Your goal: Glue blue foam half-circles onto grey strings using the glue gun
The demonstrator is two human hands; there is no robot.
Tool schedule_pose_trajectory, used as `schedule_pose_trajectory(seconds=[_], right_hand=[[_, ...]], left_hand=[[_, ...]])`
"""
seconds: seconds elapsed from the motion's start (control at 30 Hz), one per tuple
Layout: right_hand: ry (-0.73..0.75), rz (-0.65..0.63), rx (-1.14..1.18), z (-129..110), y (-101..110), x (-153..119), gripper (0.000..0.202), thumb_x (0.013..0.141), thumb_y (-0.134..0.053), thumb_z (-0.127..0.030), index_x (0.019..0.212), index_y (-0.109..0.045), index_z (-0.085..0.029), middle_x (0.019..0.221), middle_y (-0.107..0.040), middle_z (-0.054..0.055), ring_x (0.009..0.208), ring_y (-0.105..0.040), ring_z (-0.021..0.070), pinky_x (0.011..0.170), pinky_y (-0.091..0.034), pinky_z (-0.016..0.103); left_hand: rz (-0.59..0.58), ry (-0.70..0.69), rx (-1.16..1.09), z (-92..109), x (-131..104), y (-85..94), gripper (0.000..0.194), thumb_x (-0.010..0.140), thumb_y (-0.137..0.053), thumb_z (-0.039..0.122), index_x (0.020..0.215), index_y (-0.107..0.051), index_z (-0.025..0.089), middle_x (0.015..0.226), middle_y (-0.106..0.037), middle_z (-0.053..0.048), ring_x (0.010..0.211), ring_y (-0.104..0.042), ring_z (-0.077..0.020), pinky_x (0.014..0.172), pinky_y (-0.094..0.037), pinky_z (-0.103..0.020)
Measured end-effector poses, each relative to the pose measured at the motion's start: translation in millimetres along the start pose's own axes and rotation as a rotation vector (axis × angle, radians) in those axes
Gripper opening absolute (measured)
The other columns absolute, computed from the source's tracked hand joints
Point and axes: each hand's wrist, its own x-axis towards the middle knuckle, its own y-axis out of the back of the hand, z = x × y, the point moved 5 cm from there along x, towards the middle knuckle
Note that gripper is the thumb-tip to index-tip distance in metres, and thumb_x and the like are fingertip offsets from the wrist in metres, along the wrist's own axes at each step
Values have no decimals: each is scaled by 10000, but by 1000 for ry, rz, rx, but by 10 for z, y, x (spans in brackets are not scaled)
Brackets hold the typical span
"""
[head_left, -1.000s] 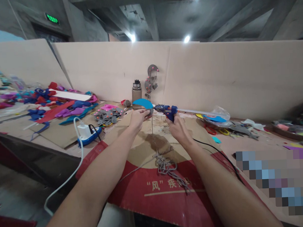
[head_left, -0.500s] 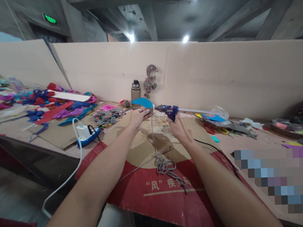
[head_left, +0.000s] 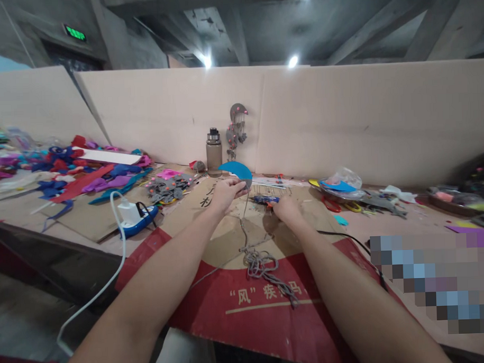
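Between the fingers of my left hand is a blue crescent, its lower tip covered in grey. Grey yarn hangs from that tip down to a loose tangle on the cardboard sheet. My right hand is closed around a blue glue gun, which lies low over the board, nozzle to the left; I cannot tell if it rests on it. A black cord runs from under my right forearm.
A bottle stands by the back panel, where a grey crescent ornament hangs. On the left are felt scraps, grey flower pieces and a blue power strip. Right: a plate, red-handled scissors.
My right hand has lowered the glue gun from upright beside the crescent to near the board. The blue crescent has shifted slightly right and down in my left hand.
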Motion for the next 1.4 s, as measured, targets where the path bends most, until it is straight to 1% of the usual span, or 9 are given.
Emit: schedule_pose_trajectory(seconds=[0.07, 0.17, 0.27, 0.37, 0.47, 0.53, 0.7, 1.13, 1.4], right_hand=[[-82, 52, -9, -118, -11, -29, 264, 667, -632, -291, 666, -374, -238, 829, -592, 138, 1024, -554, 317, 854, -437, 504], [-112, -36, 101, -458, -173, -111, 215, 723, -571, -351, 806, -427, -215, 795, -593, 50, 779, -603, 204, 748, -486, 401], [-296, -223, 653, -726, -378, -254, 362, 683, -613, -300, 956, -388, -220, 805, -596, -8, 651, -588, 120, 703, -483, 310], [-412, -265, 834, -843, -382, -334, 343, 671, -636, -289, 914, -402, -225, 706, -521, -63, 516, -467, 72, 605, -454, 260], [-365, -202, 770, -823, -256, -280, 243, 689, -627, -361, 798, -469, -212, 649, -444, -71, 481, -353, 63, 485, -358, 219], [-277, -115, 685, -778, -164, -206, 226, 704, -604, -398, 750, -504, -201, 641, -448, -58, 498, -345, 71, 463, -312, 214], [-111, 29, 506, -694, -55, -106, 247, 717, -591, -422, 767, -581, -179, 638, -493, -35, 568, -398, 98, 529, -354, 227], [-55, 101, 441, -605, -4, -61, 207, 759, -554, -381, 776, -578, -176, 665, -496, -32, 595, -418, 107, 583, -372, 234], [-56, 95, 445, -614, 6, -43, 244, 746, -565, -393, 781, -622, -158, 673, -547, -14, 599, -427, 111, 603, -366, 248]], left_hand=[[22, -18, 20, 4, -16, -24, 134, 727, -691, 71, 622, -613, 102, 692, -639, -32, 666, -641, -120, 885, -526, -383], [65, -96, 117, 46, -39, -26, 95, 717, -693, 98, 640, -641, 120, 669, -637, -23, 641, -626, -128, 826, -530, -364], [107, -224, 361, 131, -74, -18, 30, 695, -708, 147, 669, -695, 148, 665, -657, -26, 660, -615, -142, 790, -509, -318], [110, -287, 488, 171, -101, -32, 10, 682, -713, 164, 674, -715, 159, 666, -669, -28, 681, -611, -148, 775, -496, -293], [38, -197, 311, 101, -86, -70, 33, 702, -689, 146, 670, -694, 148, 697, -678, -27, 680, -629, -140, 770, -521, -306], [-14, -110, 171, 36, -71, -106, 48, 717, -671, 114, 676, -682, 135, 735, -691, -35, 693, -646, -132, 805, -533, -326], [-71, -31, 66, -18, -65, -161, 81, 723, -681, 76, 651, -665, 109, 767, -693, -53, 696, -655, -120, 882, -523, -358], [-104, 22, 75, 4, -131, -204, 38, 742, -692, 112, 710, -681, 94, 784, -687, -71, 751, -661, -134, 866, -534, -338], [-134, 7, 68, 19, -132, -217, 99, 729, -721, 142, 671, -658, 92, 809, -692, -84, 760, -660, -142, 847, -542, -337]])
